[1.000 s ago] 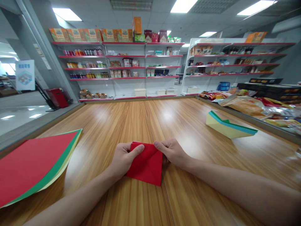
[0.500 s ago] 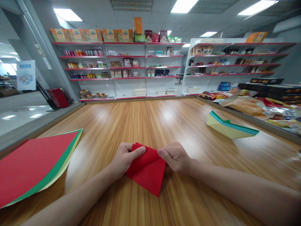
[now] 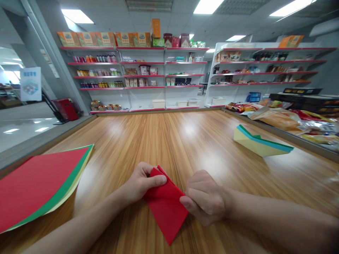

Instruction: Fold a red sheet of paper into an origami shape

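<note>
A folded piece of red paper [image 3: 168, 208] hangs between my hands, just above the tabletop, with one corner pointing down toward me. My left hand [image 3: 144, 181] pinches its upper left edge, thumb on top and fingers behind. On the other side my right hand [image 3: 205, 197] grips the right corner between thumb and curled forefinger. The layers are slightly parted along the upper edge. Farther off to the right, folded paper boats [image 3: 254, 143] in yellow, blue and green sit nested together. At the left lies a stack of coloured sheets [image 3: 45, 180], red uppermost, with green and pale yellow beneath.
The wooden table [image 3: 132, 134] has a raised rim along its far side. Beyond the right rim are packaged snacks [image 3: 280, 118] and dark boxes [image 3: 299, 100]. Store shelves [image 3: 143, 86] with goods stand behind. A sign [image 3: 30, 84] stands at the left.
The red paper has turned clockwise, its lower corner swinging left and toward me. My right hand has moved down and slightly right with its corner; my left hand has barely shifted.
</note>
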Demonstrator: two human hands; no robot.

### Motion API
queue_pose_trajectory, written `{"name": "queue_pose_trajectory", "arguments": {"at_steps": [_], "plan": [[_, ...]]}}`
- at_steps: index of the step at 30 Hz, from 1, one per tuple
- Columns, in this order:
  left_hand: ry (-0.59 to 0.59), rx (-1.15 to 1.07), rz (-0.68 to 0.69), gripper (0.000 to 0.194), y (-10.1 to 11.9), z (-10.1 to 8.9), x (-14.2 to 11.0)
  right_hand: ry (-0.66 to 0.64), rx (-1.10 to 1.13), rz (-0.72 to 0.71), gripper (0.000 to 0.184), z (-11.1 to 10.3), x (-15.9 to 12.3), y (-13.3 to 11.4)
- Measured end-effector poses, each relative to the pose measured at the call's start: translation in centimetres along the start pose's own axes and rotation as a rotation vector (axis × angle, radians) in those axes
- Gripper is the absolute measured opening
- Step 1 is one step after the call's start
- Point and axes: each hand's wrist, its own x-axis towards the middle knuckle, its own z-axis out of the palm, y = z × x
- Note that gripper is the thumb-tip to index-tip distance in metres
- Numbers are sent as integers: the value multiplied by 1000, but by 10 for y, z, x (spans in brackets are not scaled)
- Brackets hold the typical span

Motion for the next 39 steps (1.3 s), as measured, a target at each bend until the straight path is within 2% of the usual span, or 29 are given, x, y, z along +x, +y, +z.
{"name": "queue_pose_trajectory", "arguments": {"at_steps": [9, 15, 17, 21, 24, 29, 35, 37, 39], "plan": [[-142, 35, 16, 42, 7, 3, 1, 45, 48, -114, 37, 1, 5, -11], [-174, 48, -32, 40, 6, 3, 0, -69, 72, -99, 40, 1, 5, -15], [-117, 8, -33, 40, 3, 3, 1, -62, 124, 7, 40, 4, 3, -13], [143, -200, -29, 37, -4, 3, 7, 41, 235, 470, 40, 15, 0, 3], [248, -310, -39, 31, -7, 3, 10, 13, 338, 727, 39, 21, -3, 16], [246, -299, -34, 29, -6, 5, 10, 10, 521, 861, 35, 25, -3, 21], [239, -225, -23, 29, -6, 4, 10, 86, 866, 1009, 34, 27, -4, 22], [186, -172, 20, 30, -5, 3, 9, 65, 1067, 1048, 35, 27, -5, 24], [84, -104, 37, 36, -3, 3, 7, 27, 1283, 1096, 36, 27, -5, 26]]}}
